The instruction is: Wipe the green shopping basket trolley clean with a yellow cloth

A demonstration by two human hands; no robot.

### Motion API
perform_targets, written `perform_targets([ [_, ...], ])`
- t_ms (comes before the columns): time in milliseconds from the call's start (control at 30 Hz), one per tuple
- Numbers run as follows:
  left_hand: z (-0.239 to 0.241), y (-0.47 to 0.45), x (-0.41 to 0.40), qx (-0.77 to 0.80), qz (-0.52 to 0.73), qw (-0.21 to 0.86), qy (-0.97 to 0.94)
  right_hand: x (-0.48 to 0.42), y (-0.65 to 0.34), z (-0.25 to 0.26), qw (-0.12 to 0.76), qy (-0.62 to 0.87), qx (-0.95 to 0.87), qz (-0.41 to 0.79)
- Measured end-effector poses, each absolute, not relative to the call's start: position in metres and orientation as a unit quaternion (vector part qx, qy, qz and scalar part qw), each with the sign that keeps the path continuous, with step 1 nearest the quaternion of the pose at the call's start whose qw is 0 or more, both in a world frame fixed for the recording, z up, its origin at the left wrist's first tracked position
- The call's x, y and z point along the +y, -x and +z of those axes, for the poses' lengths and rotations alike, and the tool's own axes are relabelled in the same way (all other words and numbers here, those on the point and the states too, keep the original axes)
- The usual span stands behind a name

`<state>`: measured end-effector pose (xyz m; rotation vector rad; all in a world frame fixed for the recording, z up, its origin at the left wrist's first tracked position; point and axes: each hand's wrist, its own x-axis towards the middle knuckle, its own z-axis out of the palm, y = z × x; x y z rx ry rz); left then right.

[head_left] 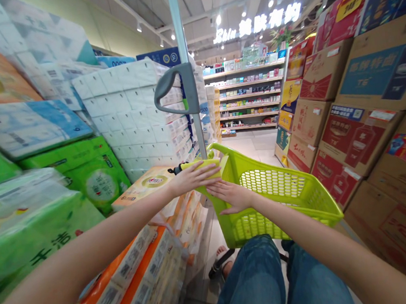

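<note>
A lime-green shopping cart basket [233,231] with slotted walls stands in front of my knees. My left hand [195,176] lies flat on a yellow-green piece at the basket's left end, its fingers stretched out to the right. Just below it, my right hand [232,196] rests on the basket's end wall with its fingers extended and thumb apart. The fingertips of both hands are close together. Behind my left hand, a metal pole [199,133] rises, bearing a grey loop handle [191,88]. No object shows inside the visible part of the basket.
Stacked white tissue packs [130,116] and green packs [97,177] line the left side, with orange-edged packs [129,276] low beside my left arm. Cardboard cartons [357,136] form a wall on the right. Stocked shelves [247,94] stand at the aisle's far end.
</note>
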<state>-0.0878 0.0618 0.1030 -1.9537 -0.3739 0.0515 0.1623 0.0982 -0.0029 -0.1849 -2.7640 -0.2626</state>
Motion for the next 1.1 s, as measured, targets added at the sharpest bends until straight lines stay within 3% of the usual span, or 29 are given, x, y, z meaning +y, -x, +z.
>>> perform_targets([
  [167, 0.114, 0.085, 0.06, -0.139, 0.033, 0.547, 0.825, 0.098, -0.163, -0.002, 0.176, 0.065, -0.978, -0.089],
  [433, 0.217, 0.081, 0.074, -0.219, -0.067, 0.521, 0.822, 0.097, -0.163, 0.001, 0.182, 0.056, -0.977, -0.091],
  [567, 0.241, 0.078, 0.075, -0.238, -0.097, 0.498, 0.828, 0.096, -0.163, 0.001, 0.181, 0.058, -0.977, -0.095],
  [900, 0.193, 0.084, 0.082, -0.207, -0.074, 0.572, 0.79, 0.093, -0.162, 0.0, 0.183, 0.078, -0.974, -0.106],
  [1100, 0.141, 0.084, 0.063, -0.194, -0.009, 0.52, 0.832, 0.086, -0.159, -0.004, 0.184, 0.102, -0.971, -0.115],
])
